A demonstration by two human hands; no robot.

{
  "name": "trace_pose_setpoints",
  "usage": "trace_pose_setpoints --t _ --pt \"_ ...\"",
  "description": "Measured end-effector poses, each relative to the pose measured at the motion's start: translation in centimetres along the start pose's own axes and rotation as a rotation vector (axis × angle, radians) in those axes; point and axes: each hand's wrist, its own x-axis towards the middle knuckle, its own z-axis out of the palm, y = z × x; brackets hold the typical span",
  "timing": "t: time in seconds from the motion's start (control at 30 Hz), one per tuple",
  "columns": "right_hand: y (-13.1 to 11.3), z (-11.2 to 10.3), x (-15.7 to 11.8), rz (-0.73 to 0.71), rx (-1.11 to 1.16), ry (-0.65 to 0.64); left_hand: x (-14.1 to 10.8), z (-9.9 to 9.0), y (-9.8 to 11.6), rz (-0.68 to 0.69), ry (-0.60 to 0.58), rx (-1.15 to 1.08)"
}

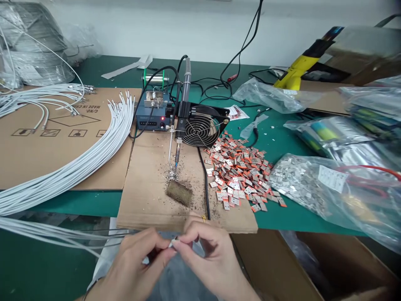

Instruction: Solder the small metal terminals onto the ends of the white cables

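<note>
1. Left hand [138,256]: thumb and forefinger pinched on a small white piece [171,244], dark at one end.
2. Right hand [210,250]: just beside the left, thumb and forefinger closed at the dark end of the same piece.
3. Small white piece, position: between both sets of fingertips, near the front edge of a cardboard sheet [150,177]; mostly covered by fingers, exact kind impossible to tell.
4. White cables [87,162], one large bundle: curved across the left, ends fanned upward; further loose strands below, near the left hand.
5. Soldering iron [183,110]: mounted tip down over the sheet, beside a blue station [147,118] with red light lit.
6. Brown block [179,193]: on the sheet, just below the iron's tip, dark crumbs around.
7. Black fan [201,130]: right of the iron.
8. Small metal plates [239,173], orange-edged: heaped partly on the sheet, partly on the green table [78,202].
9. Clear bag [296,179] of small pieces: right of the heap.
</note>
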Motion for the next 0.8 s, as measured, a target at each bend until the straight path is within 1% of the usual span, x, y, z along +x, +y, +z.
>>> trace_pose_setpoints --t 0.07,0.1,0.17,0.23,0.3,0.33,0.37,0.4,0.43,0.47,0.5,0.53,0.57,0.6,0.63,0.7,0.77,0.8 --pt "0.4 1.2 -0.4 -0.067 0.022 0.150 0.0 0.5 0.2 -0.075 0.000 -0.092" --pt "0.5 1.8 -0.5 -0.102 0.025 0.222 0.1 0.7 0.3 -0.091 0.002 -0.126" --pt "0.6 3.0 -0.8 -0.177 0.031 0.347 0.2 1.0 0.5 -0.061 0.038 -0.104" --pt "0.6 3.4 -0.9 -0.191 0.051 0.397 0.3 1.1 0.7 0.008 0.079 -0.001" --pt "0.4 2.8 -1.0 -0.146 0.153 0.472 0.3 0.8 0.8 0.038 0.101 0.078" --pt "0.3 2.2 -1.0 -0.115 0.217 0.528 0.2 0.6 0.8 0.011 0.077 0.059" --pt "0.1 1.4 -1.0 -0.080 0.270 0.582 0.2 0.4 0.6 -0.050 0.029 -0.009" --pt "0.0 0.5 -1.0 -0.063 0.277 0.593 0.1 0.2 0.5 -0.127 -0.029 -0.108" --pt "-0.2 -0.3 -0.9 -0.052 0.235 0.550 0.1 0.0 0.3 -0.204 -0.092 -0.218" --pt "-0.3 -1.0 -0.8 -0.020 0.163 0.406 0.0 -0.1 0.1 -0.265 -0.157 -0.315" --pt "-0.5 -1.5 -0.6 -0.008 0.095 0.218 0.0 -0.2 -0.1 -0.297 -0.208 -0.375" --pt "-0.6 -1.8 -0.4 0.019 0.033 0.054 0.0 -0.3 -0.3 -0.299 -0.236 -0.379" --pt "-0.8 -2.0 -0.2 0.044 -0.013 -0.072 0.0 -0.3 -0.4 -0.275 -0.248 -0.338" --pt "-0.9 -2.0 0.1 0.064 -0.044 -0.144 0.0 -0.3 -0.5 -0.231 -0.246 -0.270" --pt "-0.9 -1.9 0.3 0.091 -0.065 -0.171 0.0 -0.3 -0.5 -0.174 -0.228 -0.197" --pt "-0.9 -1.7 0.7 0.138 -0.082 -0.185 0.0 -0.3 -0.5 -0.044 -0.167 -0.067" --pt "-0.7 -1.6 0.8 0.193 -0.073 -0.190 0.1 -0.3 -0.6 0.062 -0.117 0.013" --pt "-0.6 -1.5 0.8 0.216 -0.056 -0.182 0.2 -0.2 -0.6 0.091 -0.101 0.031"
